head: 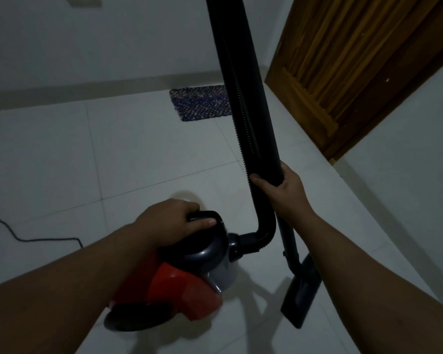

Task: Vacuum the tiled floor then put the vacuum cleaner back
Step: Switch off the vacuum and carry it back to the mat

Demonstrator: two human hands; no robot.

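Gripping vacuum cleaner (189,274) handle and wand (251,118), hands face open tiled floor (113,154).

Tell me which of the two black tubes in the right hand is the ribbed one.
The hose, on the left of the pair: its ridged surface curves down into the vacuum body. The wand beside it is smooth. The right hand grips both.

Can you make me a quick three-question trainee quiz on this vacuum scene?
1. True or false: the left hand grips the handle of the vacuum.
2. What does the right hand hold? A) mat B) wand and hose C) cord
3. Fill in: the mat lies by the ____, left of the door.

Key: 1 true; 2 B, the wand and hose together; 3 wall.
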